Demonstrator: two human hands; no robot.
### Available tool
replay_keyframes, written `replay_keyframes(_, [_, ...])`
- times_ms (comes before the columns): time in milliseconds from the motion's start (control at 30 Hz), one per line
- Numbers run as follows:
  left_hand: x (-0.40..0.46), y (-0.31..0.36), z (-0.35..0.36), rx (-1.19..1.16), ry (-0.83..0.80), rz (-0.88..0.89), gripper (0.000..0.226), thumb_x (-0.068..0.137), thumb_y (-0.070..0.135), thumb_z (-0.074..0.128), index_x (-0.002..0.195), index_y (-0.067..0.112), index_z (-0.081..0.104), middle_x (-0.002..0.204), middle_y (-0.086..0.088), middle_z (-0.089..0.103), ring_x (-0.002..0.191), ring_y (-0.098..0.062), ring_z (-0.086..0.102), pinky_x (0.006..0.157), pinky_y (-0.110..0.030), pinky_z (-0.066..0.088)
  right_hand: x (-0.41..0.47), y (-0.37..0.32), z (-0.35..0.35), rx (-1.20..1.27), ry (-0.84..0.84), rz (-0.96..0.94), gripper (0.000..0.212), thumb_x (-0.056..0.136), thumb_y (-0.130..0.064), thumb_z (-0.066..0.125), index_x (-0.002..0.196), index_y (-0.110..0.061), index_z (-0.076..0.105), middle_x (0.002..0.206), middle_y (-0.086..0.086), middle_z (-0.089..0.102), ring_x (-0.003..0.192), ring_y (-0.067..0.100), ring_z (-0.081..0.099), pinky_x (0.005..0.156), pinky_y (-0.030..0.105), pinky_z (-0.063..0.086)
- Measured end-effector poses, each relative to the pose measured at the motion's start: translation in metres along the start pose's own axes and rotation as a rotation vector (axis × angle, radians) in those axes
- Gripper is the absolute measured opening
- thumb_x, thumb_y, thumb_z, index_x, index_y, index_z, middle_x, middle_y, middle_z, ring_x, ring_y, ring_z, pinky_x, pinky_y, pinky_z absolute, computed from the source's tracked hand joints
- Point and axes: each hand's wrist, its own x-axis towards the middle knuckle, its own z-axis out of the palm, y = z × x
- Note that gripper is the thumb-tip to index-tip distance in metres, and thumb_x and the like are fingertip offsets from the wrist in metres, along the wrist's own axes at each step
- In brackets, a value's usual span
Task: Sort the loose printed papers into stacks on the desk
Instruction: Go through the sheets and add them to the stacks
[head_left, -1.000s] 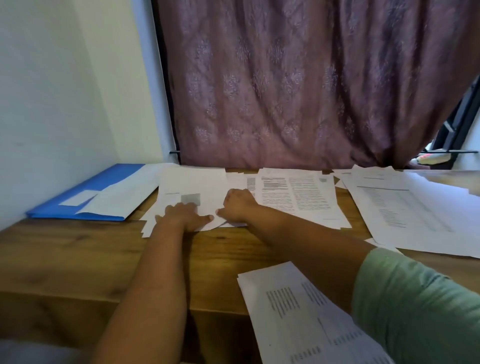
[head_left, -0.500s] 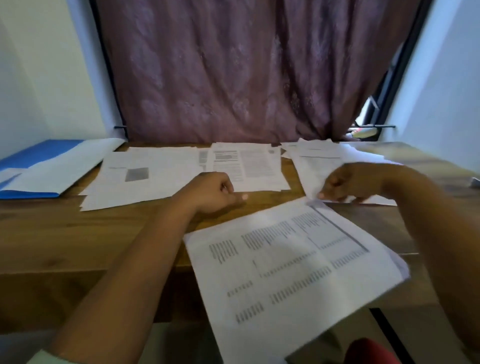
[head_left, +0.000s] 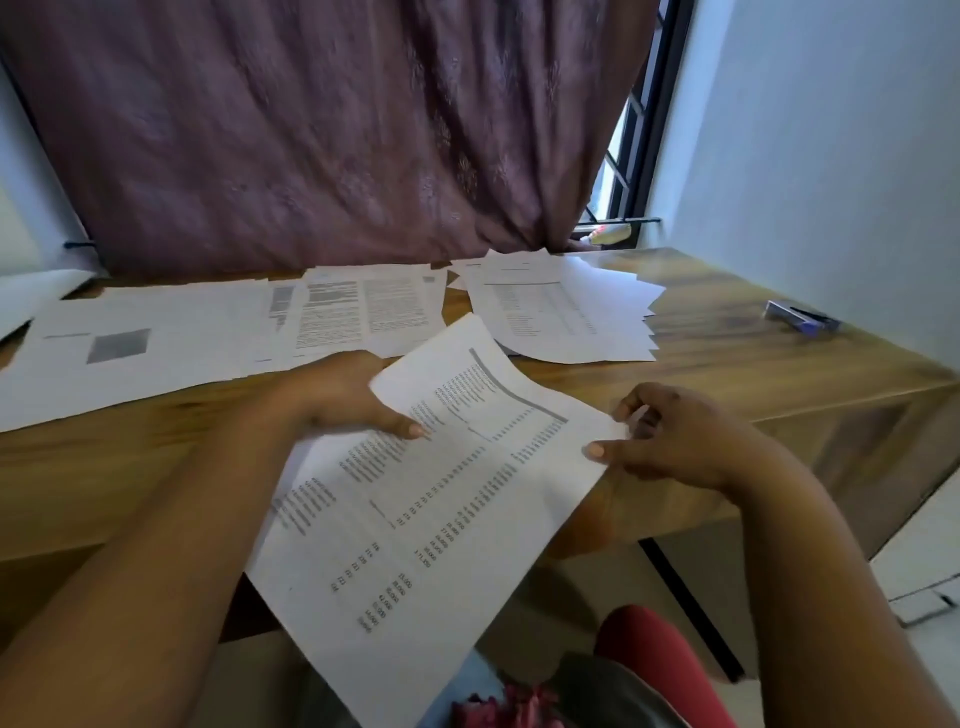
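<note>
A printed sheet with columns of numbers (head_left: 441, 519) is lifted over the desk's front edge. My left hand (head_left: 343, 395) grips its upper left edge, thumb on top. My right hand (head_left: 670, 436) pinches its right corner. More sheets seem to lie under it. Three spreads of paper lie on the wooden desk (head_left: 753, 374): a left pile with a grey square (head_left: 130, 343), a middle pile of dense text (head_left: 363, 312), and a right fanned pile with a table (head_left: 561, 317).
A purple curtain (head_left: 311, 135) hangs behind the desk. A blue pen-like item (head_left: 802, 316) lies near the right wall. The desk's right end drops to the floor. A red seat or cushion (head_left: 654, 660) is below my right arm.
The view swung right. Both hands left the far left pile; the left now grips the numbered sheet's edge, the right pinches its corner, and the sheet is raised and tilted.
</note>
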Motion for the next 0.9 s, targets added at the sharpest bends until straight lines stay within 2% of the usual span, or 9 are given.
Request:
replay_keyframes(67, [-0.007, -0.005, -0.001, -0.158, -0.015, 0.021, 0.044, 0.079, 0.037, 0.080, 0.120, 0.030, 0.066, 0.113, 0.008, 0.072, 0.096, -0.020, 0.070, 0.086, -0.042, 0.056, 0.000, 0.003, 0.007, 0.077, 0.069, -0.060, 0.042, 0.069, -0.044, 0.084, 0.098, -0.023, 0.062, 0.096, -0.003, 0.062, 0.091, 0.017, 0.061, 0.076, 0.030, 0.054])
replay_keyframes(133, [-0.020, -0.008, -0.006, -0.384, -0.020, 0.034, 0.030, 0.085, 0.024, 0.074, 0.114, 0.019, 0.071, 0.108, -0.001, 0.075, 0.095, -0.026, 0.072, 0.089, -0.048, 0.056, -0.001, 0.000, 0.008, 0.172, 0.137, -0.113, 0.041, 0.067, -0.037, 0.087, 0.097, -0.022, 0.063, 0.096, -0.003, 0.061, 0.092, 0.016, 0.060, 0.071, 0.025, 0.050])
replay_keyframes(233, [-0.042, -0.014, -0.017, -0.703, 0.011, 0.010, 0.025, 0.089, 0.012, 0.066, 0.114, 0.007, 0.070, 0.107, -0.012, 0.074, 0.093, -0.032, 0.073, 0.069, -0.039, 0.061, 0.011, -0.013, 0.008, 0.340, 0.235, -0.172, 0.044, 0.066, -0.029, 0.088, 0.101, -0.024, 0.061, 0.099, -0.004, 0.060, 0.089, 0.015, 0.062, 0.073, 0.030, 0.055])
replay_keyframes(300, [-0.049, -0.018, -0.020, -0.778, 0.123, 0.003, 0.026, 0.086, 0.013, 0.069, 0.111, 0.009, 0.071, 0.105, -0.010, 0.075, 0.091, -0.031, 0.073, 0.065, -0.037, 0.060, 0.028, -0.030, 0.009, 0.433, 0.319, -0.217, 0.044, 0.069, -0.026, 0.087, 0.103, -0.025, 0.060, 0.098, -0.006, 0.062, 0.084, 0.013, 0.065, 0.073, 0.029, 0.054])
replay_keyframes(400, [-0.038, -0.024, -0.021, -0.863, 0.441, -0.020, 0.028, 0.079, 0.014, 0.076, 0.104, 0.004, 0.069, 0.102, -0.010, 0.075, 0.085, -0.026, 0.074, 0.069, -0.033, 0.060, 0.065, -0.060, 0.019, 0.568, 0.395, -0.233, 0.044, 0.073, -0.025, 0.085, 0.106, -0.023, 0.056, 0.089, -0.006, 0.064, 0.079, 0.009, 0.066, 0.070, 0.022, 0.054])
replay_keyframes(500, [-0.021, -0.031, -0.017, -0.615, 0.737, -0.135, 0.027, 0.080, 0.024, 0.081, 0.093, 0.008, 0.063, 0.091, -0.003, 0.071, 0.079, -0.019, 0.068, 0.062, -0.023, 0.048, 0.100, -0.083, 0.035, 0.543, 0.430, -0.254, 0.043, 0.078, -0.019, 0.081, 0.109, -0.023, 0.051, 0.084, -0.004, 0.065, 0.075, 0.005, 0.063, 0.068, 0.014, 0.049])
replay_keyframes(567, [-0.017, -0.036, -0.016, -0.457, 0.821, -0.159, 0.029, 0.080, 0.031, 0.081, 0.085, 0.009, 0.062, 0.086, -0.004, 0.068, 0.077, -0.020, 0.062, 0.063, -0.025, 0.042, 0.117, -0.090, 0.047, 0.500, 0.406, -0.287, 0.040, 0.079, -0.014, 0.079, 0.109, -0.019, 0.053, 0.081, -0.001, 0.066, 0.074, 0.007, 0.063, 0.072, 0.014, 0.050])
replay_keyframes(767, [-0.021, -0.045, -0.024, -0.064, 0.692, -0.168, 0.020, 0.089, 0.031, 0.071, 0.081, 0.015, 0.063, 0.087, 0.002, 0.059, 0.070, -0.014, 0.053, 0.073, -0.030, 0.040, 0.152, -0.090, 0.050, 0.387, 0.196, -0.240, 0.030, 0.081, -0.020, 0.079, 0.101, -0.019, 0.056, 0.078, -0.009, 0.064, 0.068, 0.004, 0.061, 0.059, 0.008, 0.040])
replay_keyframes(900, [-0.021, -0.045, -0.024, -0.006, 0.606, -0.245, 0.024, 0.094, 0.031, 0.064, 0.076, 0.019, 0.056, 0.087, 0.000, 0.055, 0.067, -0.013, 0.047, 0.073, -0.029, 0.037, 0.174, -0.093, 0.044, 0.126, 0.107, -0.289, 0.025, 0.080, -0.027, 0.079, 0.097, -0.022, 0.061, 0.098, -0.001, 0.067, 0.087, 0.016, 0.064, 0.077, 0.019, 0.044])
